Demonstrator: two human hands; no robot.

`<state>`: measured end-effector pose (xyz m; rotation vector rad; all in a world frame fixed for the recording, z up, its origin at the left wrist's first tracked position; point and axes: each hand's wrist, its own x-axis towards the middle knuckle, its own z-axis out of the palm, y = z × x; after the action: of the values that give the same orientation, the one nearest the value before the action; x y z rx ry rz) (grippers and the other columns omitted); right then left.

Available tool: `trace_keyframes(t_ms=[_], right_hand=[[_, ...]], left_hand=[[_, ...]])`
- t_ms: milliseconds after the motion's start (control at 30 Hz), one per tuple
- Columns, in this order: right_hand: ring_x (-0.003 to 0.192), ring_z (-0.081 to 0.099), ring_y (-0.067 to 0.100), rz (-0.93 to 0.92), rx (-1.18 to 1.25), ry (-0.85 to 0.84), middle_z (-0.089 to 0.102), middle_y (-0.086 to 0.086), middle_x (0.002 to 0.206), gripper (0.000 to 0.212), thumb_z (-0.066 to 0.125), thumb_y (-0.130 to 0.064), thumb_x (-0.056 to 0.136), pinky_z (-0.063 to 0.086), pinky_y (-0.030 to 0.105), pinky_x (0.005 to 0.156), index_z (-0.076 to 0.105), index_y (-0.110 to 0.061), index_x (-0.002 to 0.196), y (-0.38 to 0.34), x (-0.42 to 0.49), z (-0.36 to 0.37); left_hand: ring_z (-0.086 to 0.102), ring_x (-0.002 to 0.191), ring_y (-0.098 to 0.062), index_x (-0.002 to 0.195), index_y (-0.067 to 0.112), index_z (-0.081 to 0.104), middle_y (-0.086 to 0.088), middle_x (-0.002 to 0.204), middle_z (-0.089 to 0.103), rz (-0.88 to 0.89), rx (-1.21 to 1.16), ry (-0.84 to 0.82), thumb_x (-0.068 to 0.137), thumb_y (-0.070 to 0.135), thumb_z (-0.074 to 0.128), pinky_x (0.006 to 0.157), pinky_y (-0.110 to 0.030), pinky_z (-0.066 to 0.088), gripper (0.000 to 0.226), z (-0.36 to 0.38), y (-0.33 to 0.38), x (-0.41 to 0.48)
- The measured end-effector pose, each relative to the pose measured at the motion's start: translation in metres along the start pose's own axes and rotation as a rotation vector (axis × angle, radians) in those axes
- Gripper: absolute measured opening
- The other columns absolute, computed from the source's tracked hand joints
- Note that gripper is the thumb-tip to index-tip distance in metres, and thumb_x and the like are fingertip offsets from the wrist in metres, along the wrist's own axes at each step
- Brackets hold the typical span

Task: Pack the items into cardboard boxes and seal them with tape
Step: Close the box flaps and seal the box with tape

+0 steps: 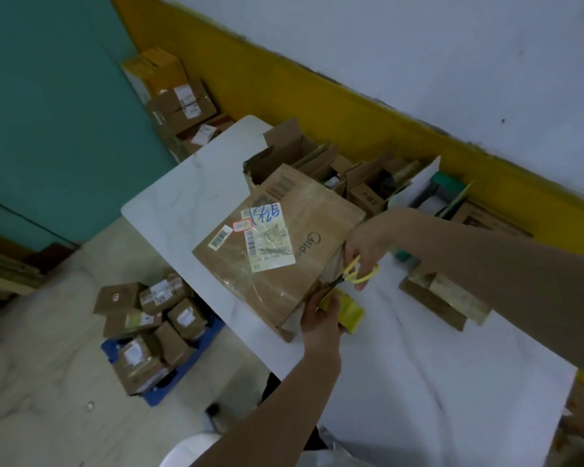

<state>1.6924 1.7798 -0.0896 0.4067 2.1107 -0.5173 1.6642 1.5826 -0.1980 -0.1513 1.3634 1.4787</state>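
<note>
the cardboard box (284,251) lay flaps-closed on the white tabletop (182,197), labels up, with clear tape wrinkled across its top. at its near corner the two hands met. the left hand (321,318) gripped a yellow tape roll (348,315) against the box edge, and the right hand (364,244) had its fingers through the yellow handles of scissors (354,274), blades aimed at the strip between roll and box.

the box looked stiff but worn, with softened corners, so it was probably best held flat-palmed on a face or by opposite edges, not by a flap. its weight could not be judged. the tape seemed thin, sticky and likely to curl back on itself, so it needed to be kept taut for the cut.
</note>
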Motion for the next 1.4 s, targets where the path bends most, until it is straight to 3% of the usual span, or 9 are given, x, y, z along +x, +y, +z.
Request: trace_keyframes(t_ms=[433,567,667,800,933,1000,1100,1200,1400], right_hand=[[0.080,0.058,0.018,-0.030,-0.383,0.472,0.062,-0.004,0.086,0.024,0.055,-0.049,0.091,0.033,0.030,0.061,0.056,-0.026,0.084,-0.004,-0.034,0.076],[0.101,0.061,0.015,0.165,-0.031,0.592,0.065,-0.008,0.116,0.033,0.048,-0.051,0.097,0.047,0.034,0.085,0.061,-0.029,0.117,0.007,-0.056,0.153],[0.101,0.059,0.018,0.381,0.409,0.807,0.062,-0.004,0.109,0.027,0.046,-0.044,0.097,0.046,0.033,0.088,0.060,-0.027,0.113,0.004,-0.057,0.211],[0.125,0.051,0.025,0.709,0.589,0.604,0.052,0.011,0.138,0.035,0.042,-0.025,0.103,0.043,0.033,0.099,0.047,-0.011,0.135,-0.017,-0.035,0.291],[0.108,0.061,0.026,0.807,0.670,0.545,0.063,0.013,0.119,0.015,0.045,-0.020,0.101,0.047,0.029,0.085,0.058,-0.015,0.095,-0.047,-0.019,0.330],[0.110,0.061,0.023,0.834,0.678,0.668,0.064,0.008,0.122,0.025,0.046,-0.028,0.102,0.046,0.028,0.090,0.063,-0.013,0.111,-0.057,-0.014,0.324],[0.092,0.065,0.013,0.566,0.878,1.118,0.066,-0.003,0.119,0.039,0.056,-0.045,0.096,0.048,0.028,0.087,0.064,-0.018,0.123,-0.079,-0.023,0.281],[0.098,0.056,-0.003,0.077,0.949,1.194,0.057,-0.016,0.120,0.050,0.058,-0.056,0.088,0.045,0.014,0.084,0.059,-0.027,0.129,-0.111,-0.040,0.225],[0.091,0.061,0.020,-0.007,0.552,1.365,0.067,0.003,0.095,0.022,0.065,-0.026,0.092,0.052,0.033,0.080,0.076,-0.016,0.108,-0.161,-0.036,0.200]], left_hand=[[0.068,0.084,-0.024,0.114,0.021,0.072,-0.005,0.097,0.071,-0.026,0.328,-0.097,0.092,0.009,0.068,0.078,-0.044,0.058,0.026,-0.020,0.001,0.006],[0.069,0.088,-0.027,0.089,0.028,0.074,-0.007,0.096,0.071,-0.030,0.494,-0.099,0.092,0.010,0.068,0.074,-0.037,0.059,0.019,-0.030,-0.010,-0.004],[0.069,0.097,-0.033,0.084,0.025,0.076,-0.013,0.101,0.073,-0.092,0.549,-0.103,0.092,0.012,0.070,0.085,-0.045,0.059,0.016,-0.037,-0.017,-0.014],[0.070,0.099,-0.038,0.099,0.010,0.076,-0.021,0.106,0.072,-0.163,0.521,-0.165,0.090,0.013,0.073,0.085,-0.052,0.059,0.010,-0.040,-0.016,-0.034],[0.071,0.098,-0.039,0.108,0.007,0.074,-0.021,0.104,0.074,-0.150,0.507,-0.250,0.091,0.014,0.071,0.085,-0.053,0.059,0.019,-0.041,-0.006,-0.052],[0.072,0.096,-0.038,0.109,0.008,0.074,-0.020,0.103,0.074,-0.123,0.525,-0.293,0.092,0.014,0.069,0.082,-0.048,0.060,0.018,-0.042,0.002,-0.060],[0.073,0.095,-0.035,0.109,0.011,0.074,-0.017,0.102,0.075,-0.081,0.571,-0.332,0.098,0.017,0.062,0.077,-0.041,0.061,0.018,-0.042,0.015,-0.069],[0.074,0.090,-0.033,0.100,0.016,0.079,-0.016,0.098,0.076,-0.099,0.607,-0.337,0.102,0.026,0.047,0.076,-0.039,0.061,0.033,-0.044,0.030,-0.080],[0.071,0.069,-0.025,0.099,0.007,0.067,-0.006,0.074,0.071,-0.166,0.540,-0.333,0.100,0.032,0.039,0.060,-0.032,0.057,0.037,-0.064,0.057,-0.101]])
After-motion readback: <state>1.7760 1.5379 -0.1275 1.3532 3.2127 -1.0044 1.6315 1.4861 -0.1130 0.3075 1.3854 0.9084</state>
